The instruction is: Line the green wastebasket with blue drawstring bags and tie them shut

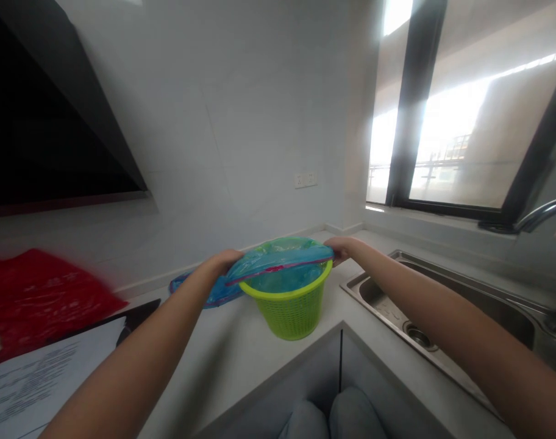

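A lime-green perforated plastic basket stands upright on the counter near its inner corner. A see-through blue plastic bag with a pink-red edge is stretched across the basket's mouth, part of it hanging down inside. At the bag's left end my left hand is closed on the plastic, fingertips partly hidden. My right hand grips the other end beside the basket's right rim. More blue plastic lies on the counter behind my left forearm.
To the right a steel sink is set into the white counter, with a tap beside it. At left are a red bag and printed sheets. A dark range hood overhangs that side.
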A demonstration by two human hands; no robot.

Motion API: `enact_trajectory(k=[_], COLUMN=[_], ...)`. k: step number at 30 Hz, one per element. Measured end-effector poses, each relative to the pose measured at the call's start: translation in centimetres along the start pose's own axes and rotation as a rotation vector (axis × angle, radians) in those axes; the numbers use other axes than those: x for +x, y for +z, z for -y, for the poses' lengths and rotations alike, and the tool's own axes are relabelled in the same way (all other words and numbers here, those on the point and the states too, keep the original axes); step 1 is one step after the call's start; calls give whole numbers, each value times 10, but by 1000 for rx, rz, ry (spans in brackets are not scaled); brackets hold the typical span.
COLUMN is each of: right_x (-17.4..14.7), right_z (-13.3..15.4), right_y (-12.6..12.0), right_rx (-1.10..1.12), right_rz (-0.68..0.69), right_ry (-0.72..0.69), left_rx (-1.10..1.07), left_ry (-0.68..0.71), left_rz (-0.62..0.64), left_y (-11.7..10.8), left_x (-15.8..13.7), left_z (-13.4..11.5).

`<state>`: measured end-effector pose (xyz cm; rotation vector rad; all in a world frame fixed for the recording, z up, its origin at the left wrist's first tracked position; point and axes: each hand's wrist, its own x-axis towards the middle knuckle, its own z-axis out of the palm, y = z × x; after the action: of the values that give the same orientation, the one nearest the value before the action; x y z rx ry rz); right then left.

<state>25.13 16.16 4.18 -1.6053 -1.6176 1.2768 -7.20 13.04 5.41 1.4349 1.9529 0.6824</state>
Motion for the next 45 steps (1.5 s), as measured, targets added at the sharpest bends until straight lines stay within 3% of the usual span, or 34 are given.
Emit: enact_trajectory(k=[2,4,5,7,9,11,14,17,24,29,33,35,37,41,43,45], right_x=[-8,-22,-31,-53,-75,-92,-104,-107,-114,-107,-104,-107,-108,-95,-77,-59], right_z=[-3,-7,-10,-18,-28,-36,-44,-48,-83,-106,-110,-109,-104,-76,-57,-38], right_y=[-4,-8,-8,-7,-3,2,8,14,33,43,44,41,34,16,9,7], right_rx=[-67,-111,-143,-260,-413,-494,-465,-357,-382,-551,-620,-619,-548,-200,-44,103], right_rz=[-148,-292,-323,-280,-163,-130,-177,-248,-424,-406,-327,-287,-307,-567,-497,-235], right_ry=[-96,-236,-347,-631,-897,-1029,-1111,-1166,-1389,-1442,-1340,-1272,-1172,-784,-530,-288], left_rx=[78,126,151,182,260,349,400,378,423,519,600,488,245,-270,-418,-453], left_ry=[131,382,556,831,929,946,954,1001,1402,1517,1479,1382,1214,661,391,200], left_rz=[-234,-325,-325,-206,-127,-102,-127,-236,-516,-561,-453,-408,-433,-553,-402,-104], left_y=[-3,-4,-4,-2,1,3,6,12,41,49,51,50,47,30,20,14], left_x=[-15,-36,-49,-76,-98,-112,-122,-129,-142,-133,-130,-131,-130,-109,-90,-71], left_z=[1,4,7,14,21,24,25,28,71,90,96,99,99,78,57,36])
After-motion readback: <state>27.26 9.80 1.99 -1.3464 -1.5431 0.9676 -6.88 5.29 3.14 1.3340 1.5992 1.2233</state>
